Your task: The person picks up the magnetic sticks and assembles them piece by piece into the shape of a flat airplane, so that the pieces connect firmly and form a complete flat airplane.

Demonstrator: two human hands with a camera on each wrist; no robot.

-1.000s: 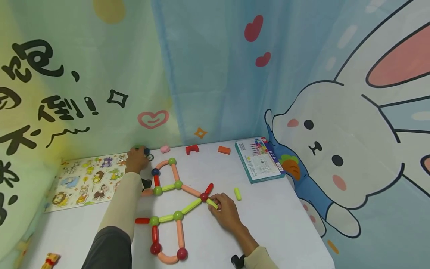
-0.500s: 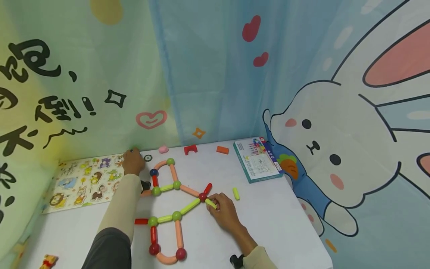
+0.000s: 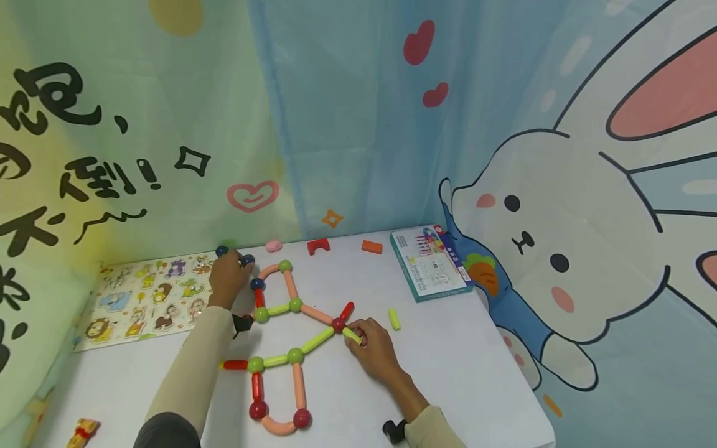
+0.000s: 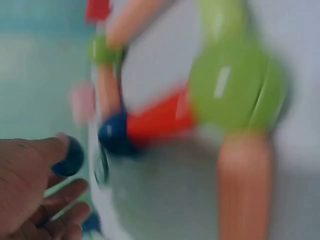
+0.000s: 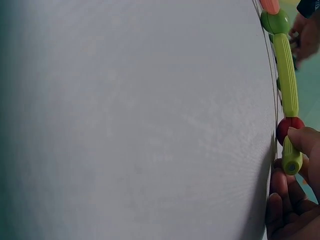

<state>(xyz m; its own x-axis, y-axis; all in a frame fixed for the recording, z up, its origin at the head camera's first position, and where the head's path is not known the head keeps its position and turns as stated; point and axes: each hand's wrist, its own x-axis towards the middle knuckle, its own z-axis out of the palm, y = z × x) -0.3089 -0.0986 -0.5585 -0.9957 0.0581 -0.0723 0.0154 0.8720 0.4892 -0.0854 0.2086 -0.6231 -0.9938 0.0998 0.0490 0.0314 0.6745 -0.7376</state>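
Observation:
In the head view my left hand (image 3: 228, 279) is at the table's back edge, over the corner of the animal picture sheet. Its thumb and a finger pinch a dark blue ball (image 4: 70, 157); a second blue ball (image 3: 221, 251) lies just behind the fingers. My right hand (image 3: 374, 350) pinches a short yellow-green stick (image 5: 292, 156) that joins a red ball (image 3: 338, 325). From that ball, a flat figure of coloured sticks and balls spreads leftwards, with an upper loop ending in green balls (image 3: 285, 266) and a lower loop with red balls (image 3: 258, 410).
The picture sheet (image 3: 137, 305) lies at the left, a boxed set (image 3: 431, 264) at the back right. Along the back sit a pink piece (image 3: 273, 246), a red arch (image 3: 318, 246) and an orange block (image 3: 372, 247). A loose yellow-green stick (image 3: 394, 319) lies right of the figure.
My left hand has shifted slightly right and forward from the sheet's back corner, and a blue ball now shows at its fingertips. The right hand keeps its grip on the stick.

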